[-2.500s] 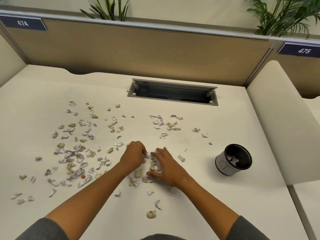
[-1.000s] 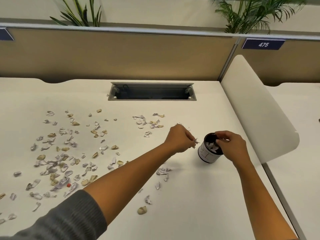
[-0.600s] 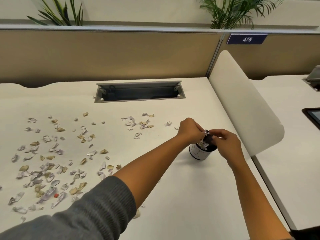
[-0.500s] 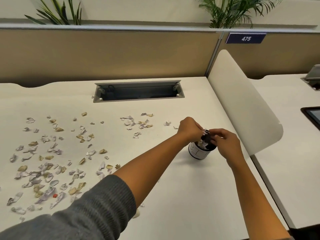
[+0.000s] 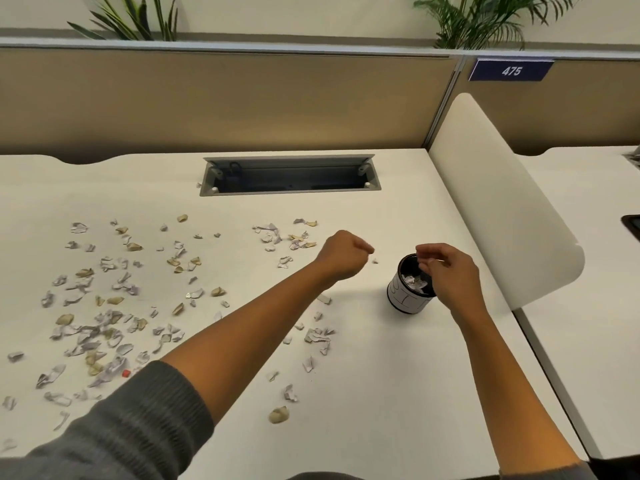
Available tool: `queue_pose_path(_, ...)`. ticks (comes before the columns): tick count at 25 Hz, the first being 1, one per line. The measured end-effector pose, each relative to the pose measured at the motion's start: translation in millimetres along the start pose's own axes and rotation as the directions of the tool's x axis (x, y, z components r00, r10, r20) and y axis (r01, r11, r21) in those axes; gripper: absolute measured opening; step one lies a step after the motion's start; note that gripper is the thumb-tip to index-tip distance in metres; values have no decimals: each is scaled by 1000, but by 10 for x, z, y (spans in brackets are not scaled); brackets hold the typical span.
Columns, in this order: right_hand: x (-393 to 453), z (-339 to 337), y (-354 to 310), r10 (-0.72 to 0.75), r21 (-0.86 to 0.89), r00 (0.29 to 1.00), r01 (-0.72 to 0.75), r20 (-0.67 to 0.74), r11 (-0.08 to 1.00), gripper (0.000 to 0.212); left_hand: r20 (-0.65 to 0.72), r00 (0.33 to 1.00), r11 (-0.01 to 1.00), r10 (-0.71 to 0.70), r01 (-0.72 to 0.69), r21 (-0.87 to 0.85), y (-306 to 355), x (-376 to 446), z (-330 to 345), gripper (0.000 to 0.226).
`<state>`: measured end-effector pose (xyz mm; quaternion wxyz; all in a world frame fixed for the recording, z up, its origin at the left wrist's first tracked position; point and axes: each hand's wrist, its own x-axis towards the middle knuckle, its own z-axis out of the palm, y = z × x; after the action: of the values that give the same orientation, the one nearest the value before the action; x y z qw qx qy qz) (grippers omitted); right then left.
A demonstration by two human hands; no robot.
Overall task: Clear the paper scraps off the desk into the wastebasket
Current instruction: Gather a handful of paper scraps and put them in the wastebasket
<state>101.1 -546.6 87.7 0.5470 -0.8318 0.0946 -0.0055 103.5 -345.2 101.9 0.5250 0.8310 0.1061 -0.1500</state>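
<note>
A small black wastebasket [image 5: 406, 302] with a white label stands on the right part of the white desk [image 5: 381, 393], with crumpled scraps inside it. My right hand [image 5: 450, 277] hovers over its right rim, fingers loosely apart and pointing down, with nothing visible in them. My left hand [image 5: 343, 255] is a closed fist just left of the wastebasket, and one tiny scrap [image 5: 375, 261] lies at its fingertips. Paper scraps [image 5: 104, 306], white and tan, litter the left of the desk. A smaller cluster [image 5: 287, 237] lies behind my left forearm, and a few scraps [image 5: 318, 336] lie in front.
A recessed grey cable tray [image 5: 291, 174] sits at the back of the desk. A white rounded divider [image 5: 502, 202] rises close to the right of the wastebasket. A tan partition wall [image 5: 225, 105] closes the back. A dark device [image 5: 632, 226] lies on the neighbouring desk.
Both hands carried scraps from the desk's middle to the wastebasket and met over it. My left hand has since drawn back to the left; my right hand stays above the rim.
</note>
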Motion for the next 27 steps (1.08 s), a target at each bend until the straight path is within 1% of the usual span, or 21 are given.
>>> queue_pose_path(2, -133, 166, -36, -70, -38, 996, 72, 62, 997, 36, -8, 1000, 985, 6, -4, 175, -269, -91, -180, 44)
queue_pose_path(4, -308, 412, -1, -91, -52, 969, 106, 229, 993, 33, 19, 1000, 941, -9, 2, 339, -576, -177, -357, 41)
queue_pose_path(5, -393, 543, 44, -83, -92, 938, 120, 335, 988, 31, 29, 999, 908, -21, 7, 418, -724, -218, -436, 39)
queue_pose_path(7, -534, 789, 174, -40, -242, 860, 188, 508, 952, 27, 17, 998, 841, -54, 36, 539, -985, -298, -576, 39)
queue_pose_path(8, -588, 897, 247, -20, -311, 827, 234, 562, 921, 28, 11, 998, 814, -65, 46, 579, -1092, -341, -635, 41)
queue_pose_path(10, -665, 1071, 377, -31, -391, 783, 344, 621, 854, 39, 38, 997, 768, -68, 28, 640, -1272, -439, -732, 48)
queue_pose_path(12, -714, 1195, 462, -67, -435, 749, 453, 659, 778, 51, 99, 992, 729, -74, -14, 684, -1431, -557, -808, 51)
queue_pose_path(14, -750, 1278, 509, -76, -453, 726, 504, 684, 735, 53, 144, 986, 701, -86, -43, 711, -1577, -686, -879, 50)
queue_pose_path(16, -801, 1319, 527, -82, -435, 707, 517, 702, 737, 46, 171, 980, 710, -99, -51, 703, -1709, -826, -943, 52)
queue_pose_path(18, -909, 1319, 525, -83, -386, 665, 525, 743, 759, 44, 203, 974, 734, -97, -68, 676, -1829, -974, -1012, 65)
queue_pose_path(19, -973, 1308, 523, -76, -370, 639, 535, 765, 760, 51, 224, 971, 737, -89, -87, 670, -1873, -1037, -1044, 72)
queue_pose_path(21, -1129, 1291, 510, -56, -362, 599, 552, 799, 752, 73, 255, 965, 733, -67, -126, 669, -1946, -1152, -1091, 82)
queue_pose_path(23, -1295, 1301, 494, -50, -353, 571, 572, 820, 741, 90, 262, 965, 709, -24, -168, 685, -1995, -1217, -1107, 84)
queue_pose_path(24, -1370, 1323, 497, -55, -347, 548, 602, 835, 720, 92, 256, 967, 701, -1, -182, 690, -2013, -1232, -1104, 83)
queue_pose_path(25, -1434, 1351, 504, -67, -336, 519, 642, 852, 689, 90, 244, 970, 702, 21, -188, 687, -2031, -1238, -1092, 79)
queue_pose_path(27, -1494, 1415, 520, -102, -297, 463, 707, 881, 642, 75, 211, 976, 729, 58, -186, 659, -2055, -1225, -1068, 70)
